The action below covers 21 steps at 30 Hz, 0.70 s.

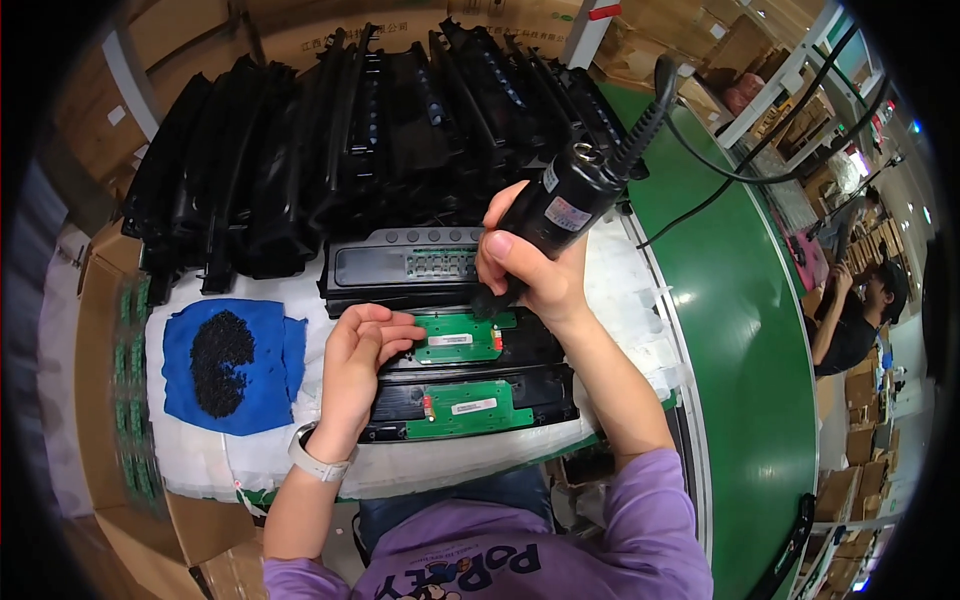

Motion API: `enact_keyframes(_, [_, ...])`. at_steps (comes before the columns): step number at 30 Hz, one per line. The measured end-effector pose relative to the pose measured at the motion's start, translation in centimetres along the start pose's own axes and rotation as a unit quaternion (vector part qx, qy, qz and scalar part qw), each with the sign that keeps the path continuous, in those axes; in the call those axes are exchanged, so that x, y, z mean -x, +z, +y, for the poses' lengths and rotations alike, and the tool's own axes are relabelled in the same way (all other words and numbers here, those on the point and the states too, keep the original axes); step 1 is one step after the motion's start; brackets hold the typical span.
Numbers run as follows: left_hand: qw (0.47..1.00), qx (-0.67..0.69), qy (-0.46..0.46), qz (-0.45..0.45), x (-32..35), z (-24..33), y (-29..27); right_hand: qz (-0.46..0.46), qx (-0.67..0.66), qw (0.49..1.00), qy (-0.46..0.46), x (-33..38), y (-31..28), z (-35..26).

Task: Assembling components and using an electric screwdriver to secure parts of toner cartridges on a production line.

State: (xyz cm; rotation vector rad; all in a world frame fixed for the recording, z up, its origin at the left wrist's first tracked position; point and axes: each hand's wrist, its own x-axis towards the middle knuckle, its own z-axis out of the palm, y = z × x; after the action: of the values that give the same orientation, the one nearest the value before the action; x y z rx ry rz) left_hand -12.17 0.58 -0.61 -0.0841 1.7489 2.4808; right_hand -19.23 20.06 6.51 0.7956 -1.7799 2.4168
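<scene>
- Workshop setting: white padded surface [610, 290] hemmed by cardboard boxes, green conveyor belt [760, 330] running along the right, another person [860, 310] seated far off beyond it.
- Right hand [530, 270] closed around a black electric screwdriver [570, 205], wrist bent down, forearm rising from the lower edge; tool tilted, tip down at the top right corner of the upper green circuit board [462, 338].
- Screwdriver: stiff, fairly heavy by the look, coiled black cable [645, 115] pulling upward from its top; best taken round the barrel, as held.
- Left hand [362, 345] curled, fingertips resting at the left edge of that same board, pinching or steadying something too small to make out; white watch [318, 462] on the wrist.
- Board: thin, rigid, probably fragile; safest held by the edges, clear of the components.
- Seated in a long black plastic housing [470, 365], light and stiff, lying flat across the surface.
- Just below, a second black housing [470, 405] with its own green board [468, 408], touching the first along its length.
- Just above, a black panel [400, 265] with a row of buttons and a recessed window.
- To the left, well apart from both hands, a blue cloth [240, 365] bearing a heap of small black screws [220, 362]; loose, slippery, easily scattered.
- Farther back, a dense stack of black housings [350, 140] standing on edge against brown cartons.
</scene>
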Motion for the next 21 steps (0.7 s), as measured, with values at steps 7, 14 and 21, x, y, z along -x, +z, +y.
enact_keyframes(7, [1.000,-0.016,-0.002,0.000,-0.2,-0.1,0.0,0.004,0.038,0.999,-0.003,-0.2,0.1,0.2])
enact_keyframes(14, [0.997,-0.042,-0.062,-0.026,0.0,1.0,0.2,-0.015,0.050,0.998,0.023,-0.9,0.6,0.5])
enact_keyframes(21, [0.991,0.047,-0.111,-0.051,0.2,1.0,0.5,-0.010,0.084,0.996,0.000,-0.4,1.0,0.3])
